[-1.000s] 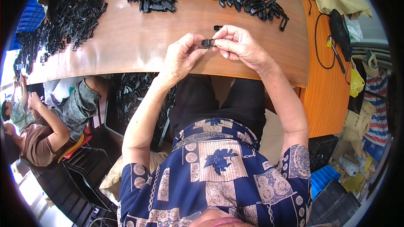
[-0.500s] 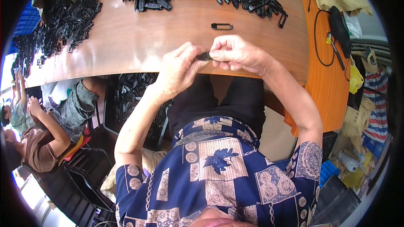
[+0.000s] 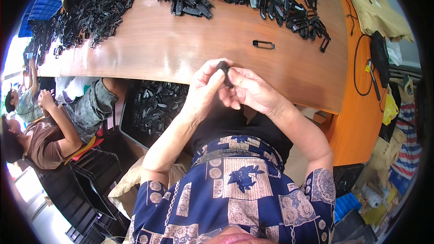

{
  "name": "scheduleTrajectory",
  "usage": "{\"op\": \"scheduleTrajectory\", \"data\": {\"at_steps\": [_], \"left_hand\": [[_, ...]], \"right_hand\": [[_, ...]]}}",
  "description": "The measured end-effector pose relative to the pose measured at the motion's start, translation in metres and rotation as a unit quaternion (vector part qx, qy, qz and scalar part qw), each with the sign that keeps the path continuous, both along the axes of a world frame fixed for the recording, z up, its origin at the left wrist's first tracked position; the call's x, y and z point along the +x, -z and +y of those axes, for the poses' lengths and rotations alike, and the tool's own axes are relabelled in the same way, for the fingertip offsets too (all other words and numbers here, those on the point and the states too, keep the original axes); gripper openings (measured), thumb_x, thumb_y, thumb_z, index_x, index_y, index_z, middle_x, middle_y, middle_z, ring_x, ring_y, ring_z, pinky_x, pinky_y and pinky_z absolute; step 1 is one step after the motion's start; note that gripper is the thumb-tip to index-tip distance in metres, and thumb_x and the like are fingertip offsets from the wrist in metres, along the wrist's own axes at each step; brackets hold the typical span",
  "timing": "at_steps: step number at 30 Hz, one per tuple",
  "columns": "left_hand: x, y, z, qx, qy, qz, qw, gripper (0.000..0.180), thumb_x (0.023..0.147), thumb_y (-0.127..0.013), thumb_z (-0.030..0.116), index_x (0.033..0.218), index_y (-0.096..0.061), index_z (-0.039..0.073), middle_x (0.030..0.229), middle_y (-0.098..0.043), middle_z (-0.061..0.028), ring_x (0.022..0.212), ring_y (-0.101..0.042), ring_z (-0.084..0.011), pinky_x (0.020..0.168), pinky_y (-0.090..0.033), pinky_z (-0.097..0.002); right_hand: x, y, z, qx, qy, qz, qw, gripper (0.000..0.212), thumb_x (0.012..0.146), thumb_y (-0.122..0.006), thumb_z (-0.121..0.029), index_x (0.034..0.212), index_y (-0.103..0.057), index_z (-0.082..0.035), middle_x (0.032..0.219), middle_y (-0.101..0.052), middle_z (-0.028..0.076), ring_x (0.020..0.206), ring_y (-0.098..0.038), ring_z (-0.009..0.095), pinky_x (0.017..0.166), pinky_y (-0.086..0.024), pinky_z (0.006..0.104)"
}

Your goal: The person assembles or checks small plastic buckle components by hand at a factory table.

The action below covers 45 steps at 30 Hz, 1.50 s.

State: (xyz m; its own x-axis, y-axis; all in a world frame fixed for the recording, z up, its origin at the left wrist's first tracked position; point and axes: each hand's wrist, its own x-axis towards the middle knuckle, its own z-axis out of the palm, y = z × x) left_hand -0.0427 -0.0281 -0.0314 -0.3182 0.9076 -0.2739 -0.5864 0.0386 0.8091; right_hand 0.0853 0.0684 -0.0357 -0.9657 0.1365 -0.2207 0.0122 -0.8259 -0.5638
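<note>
Both hands meet in front of me at the table's near edge, around one small black plastic part (image 3: 224, 73). My left hand (image 3: 203, 86) is closed on it, thumb and fingers pressing its left side. My right hand (image 3: 253, 91) pinches the same part from the right with thumb and forefinger. Fingers cover much of the part, so its exact shape is hidden. Beyond my right hand, a single black open rectangular frame (image 3: 256, 44) lies apart on the brown table (image 3: 149, 40).
Long black plastic pieces (image 3: 194, 2) are heaped at the far side, with black frames (image 3: 312, 27) to their right. Another black heap (image 3: 90, 22) lies left. Below the edge stands a crate (image 3: 128, 134) of black parts. Two people sit at left; a screwdriver (image 3: 375, 83) lies right.
The view has shifted, so the table sits further right. My hands have drawn closer together, and the black part, held sideways before, now stands more upright between them.
</note>
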Motion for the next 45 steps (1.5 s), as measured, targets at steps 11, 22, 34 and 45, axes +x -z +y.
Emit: {"op": "scheduleTrajectory", "data": {"at_steps": [11,22,34,45], "left_hand": [[-0.105,-0.017,-0.091,-0.13,0.011,0.587,0.799,0.025,0.087,-0.064,0.021,0.103,-0.06,0.002,0.101,-0.061,-0.0105,0.095,-0.056,-0.0238,0.084,-0.045,-0.036],[-0.126,-0.006,0.089,-0.142,0.035,0.765,0.627,0.025,0.091,-0.06,0.026,0.107,-0.058,0.008,0.071,-0.062,-0.013,0.071,-0.063,-0.034,0.065,-0.049,-0.0396],[-0.111,-0.001,0.083,-0.112,0.057,0.772,0.623,0.019,0.084,-0.063,0.013,0.1,-0.055,0.006,0.089,-0.063,-0.0159,0.083,-0.063,-0.0344,0.071,-0.049,-0.042],[-0.075,0.01,0.031,-0.034,0.027,0.554,0.831,0.017,0.08,-0.07,0.003,0.087,-0.055,0.003,0.076,-0.059,-0.0026,0.066,-0.056,-0.0116,0.061,-0.046,-0.0266]], "right_hand": [[-0.014,-0.036,0.017,0.527,0.025,-0.152,0.836,0.053,0.081,-0.073,-0.027,0.125,-0.052,-0.006,0.108,-0.062,0.011,0.074,-0.062,0.014,0.068,-0.052,0.0265],[0.013,-0.022,0.096,0.823,0.002,-0.231,0.519,0.018,0.083,-0.064,-0.007,0.095,-0.054,0.0,0.098,-0.051,0.014,0.091,-0.058,0.031,0.079,-0.05,0.0408],[0.024,-0.007,0.089,0.481,0.137,-0.156,0.852,0.028,0.089,-0.063,-0.011,0.115,-0.056,-0.004,0.091,-0.06,0.0,0.074,-0.054,0.006,0.066,-0.047,0.0227],[0.007,-0.015,0.05,0.272,0.184,-0.014,0.944,0.02,0.089,-0.057,-0.002,0.109,-0.052,-0.005,0.099,-0.064,0.009,0.078,-0.062,0.011,0.07,-0.052,0.0205]]}}
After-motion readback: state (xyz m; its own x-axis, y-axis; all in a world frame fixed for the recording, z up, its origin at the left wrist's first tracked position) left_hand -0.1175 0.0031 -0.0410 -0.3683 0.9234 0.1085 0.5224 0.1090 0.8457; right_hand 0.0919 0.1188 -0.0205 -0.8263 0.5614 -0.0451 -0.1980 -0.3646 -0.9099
